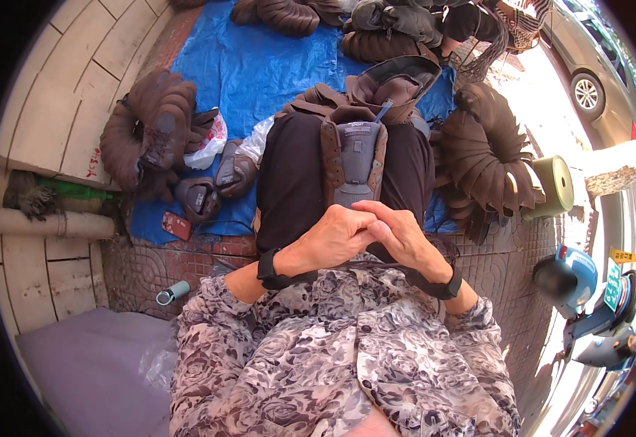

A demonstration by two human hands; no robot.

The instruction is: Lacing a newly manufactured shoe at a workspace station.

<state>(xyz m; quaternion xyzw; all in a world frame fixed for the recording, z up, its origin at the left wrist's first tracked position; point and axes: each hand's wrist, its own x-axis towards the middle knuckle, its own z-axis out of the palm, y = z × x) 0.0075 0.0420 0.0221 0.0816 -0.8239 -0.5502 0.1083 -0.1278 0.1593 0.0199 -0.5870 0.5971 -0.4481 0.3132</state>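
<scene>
A head-worn fisheye looks steeply down, near the wearer's lap [287, 182].

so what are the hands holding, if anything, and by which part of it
Cannot be told: the hands meet at the fingers, which could hide something small. The shoe upper lies on the lap.

left hand [331, 237]: fingertips seemingly hidden | shoe upper [358, 154]: partly covered | car [609, 87]: cropped
</scene>
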